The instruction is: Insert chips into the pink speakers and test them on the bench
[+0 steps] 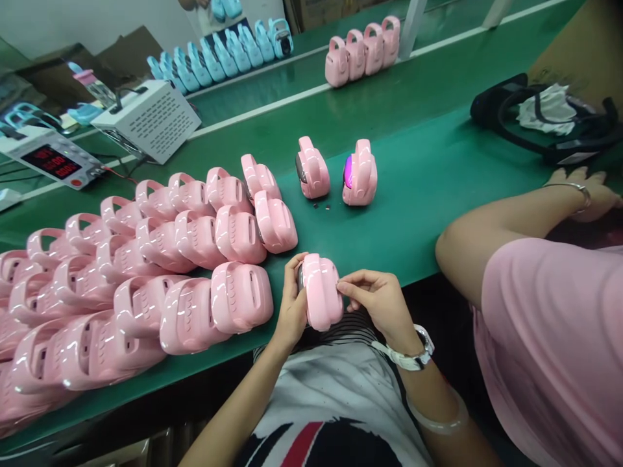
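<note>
Pink shell [321, 292] held upright, left hand [291, 305] cupping it, right hand [377, 299] fingers pinching its edge.

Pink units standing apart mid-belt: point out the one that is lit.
The right one of the pair: its front glows purple, while its neighbour shows only a dull grey front.

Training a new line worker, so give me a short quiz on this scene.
1. True or false: the left hand and right hand both hold one pink case.
2. Two cases stand apart from the pile; which glows purple? A: the nearer one. B: the farther case.
3. Fill in: the row behind the white box is ____ in colour.
Key: 1 true; 2 B; 3 blue.
</note>
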`<state>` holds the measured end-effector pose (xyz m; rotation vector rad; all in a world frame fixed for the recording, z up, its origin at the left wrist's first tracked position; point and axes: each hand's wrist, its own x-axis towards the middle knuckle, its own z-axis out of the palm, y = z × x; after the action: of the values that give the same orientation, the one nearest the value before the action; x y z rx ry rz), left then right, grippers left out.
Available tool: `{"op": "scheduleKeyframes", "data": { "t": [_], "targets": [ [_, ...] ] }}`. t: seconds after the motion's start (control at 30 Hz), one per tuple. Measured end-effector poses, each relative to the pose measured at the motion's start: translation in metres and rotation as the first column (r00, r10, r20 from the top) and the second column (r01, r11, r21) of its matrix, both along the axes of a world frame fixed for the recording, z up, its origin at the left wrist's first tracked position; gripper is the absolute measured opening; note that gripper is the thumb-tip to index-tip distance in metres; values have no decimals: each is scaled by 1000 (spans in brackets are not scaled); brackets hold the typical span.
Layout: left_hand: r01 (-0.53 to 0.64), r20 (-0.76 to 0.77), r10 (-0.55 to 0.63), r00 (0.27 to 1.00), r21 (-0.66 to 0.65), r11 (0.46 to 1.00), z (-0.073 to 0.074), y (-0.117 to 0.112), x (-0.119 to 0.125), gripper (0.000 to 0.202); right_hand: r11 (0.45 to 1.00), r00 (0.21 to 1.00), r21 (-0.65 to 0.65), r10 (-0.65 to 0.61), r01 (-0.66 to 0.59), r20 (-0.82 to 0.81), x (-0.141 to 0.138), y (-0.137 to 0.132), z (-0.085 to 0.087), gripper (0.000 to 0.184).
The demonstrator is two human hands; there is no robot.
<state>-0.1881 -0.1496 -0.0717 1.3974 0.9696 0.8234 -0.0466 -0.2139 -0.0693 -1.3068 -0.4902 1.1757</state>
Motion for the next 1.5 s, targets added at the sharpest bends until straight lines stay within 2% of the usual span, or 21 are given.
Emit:
{"op": "scheduleKeyframes", "data": {
  "t": [0.1,0.2,0.37,0.57,0.8,1.0,1.2,1.5],
  "targets": [
    [16,-2,-16,1000,-21,1000,3,-1,-1,45,999,998,6,47,-47,51,4,3,3,29],
    [24,6,-24,1000,-19,1000,3,1,-1,45,996,994,27,83,-86,75,6,9,-2,33],
    [83,24,-81,996,-55,995,2,11,-4,40,987,982,40,161,-157,-101,2,16,-18,55],
    [107,46,-103,994,-110,988,1,15,-6,39,952,921,130,301,-277,-245,9,12,-24,46],
    [128,91,-115,989,-152,980,2,13,-4,41,964,929,130,260,-233,-262,9,12,-25,42],
    [137,138,-125,982,-77,988,-1,14,-5,40,971,940,95,235,-217,-250,10,12,-26,43],
    [146,109,-133,985,-119,982,-2,13,-3,39,974,933,70,226,-216,-280,11,12,-22,44],
    [273,46,-271,961,-25,962,-1,12,-6,43,991,918,-40,106,-131,-383,7,4,-16,53]
  ]
}}
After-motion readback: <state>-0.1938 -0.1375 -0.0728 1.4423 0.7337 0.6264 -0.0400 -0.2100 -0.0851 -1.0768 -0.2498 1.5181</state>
